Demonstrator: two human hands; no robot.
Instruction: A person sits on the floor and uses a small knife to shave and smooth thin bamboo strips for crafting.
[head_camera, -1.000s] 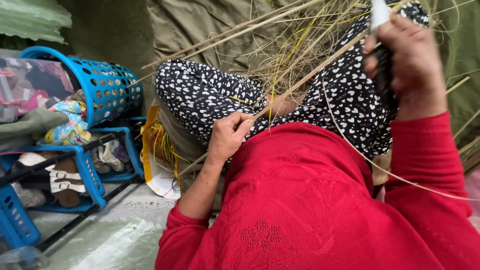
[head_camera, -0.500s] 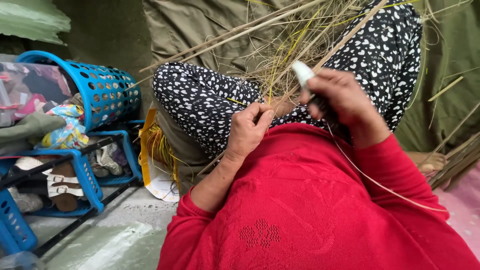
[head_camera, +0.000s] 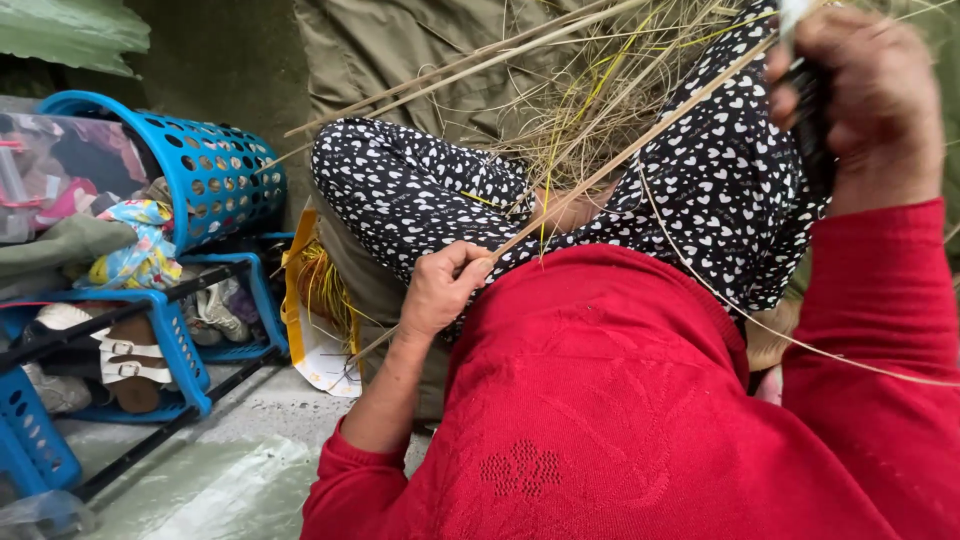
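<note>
Head view, looking down over a red knitted sweater (head_camera: 620, 400): the left hand (head_camera: 440, 290) has its grip clenched on the lower end of a long pale reed strip (head_camera: 640, 135), thumb and curled fingers pinching it just above the lap. From that grip the strip runs taut and straight, up and to the right, to the right hand (head_camera: 865, 95), which is raised near the top edge of the picture. The right grip is clenched around a dark-handled tool (head_camera: 812, 110) with a pale tip at the frame's top; the strip meets this hand, though exactly how it meets the tool I cannot tell. A thin split fibre (head_camera: 790, 335) trails loose from below the right hand and curves away across the red sleeve toward the right edge.

Between the two hands lies open room along the strip, over knees covered in black fabric with small white hearts (head_camera: 420, 195). Beyond the strip, a loose tangle of dry straw and grass stems (head_camera: 590, 100), stiff and yellow-green, crowds the space close behind it, over an olive cloth (head_camera: 400, 60).

Left of the left grip, near it, a yellow bag (head_camera: 315, 320) holds a bundle of yellowish fibre. Farther left, well apart, stands a blue plastic basket (head_camera: 215, 170) with round holes, tipped on its side, above blue plastic racks (head_camera: 175, 345) holding sandals (head_camera: 125, 365) and crumpled cloth. Grey concrete floor (head_camera: 240, 440) shows below.
</note>
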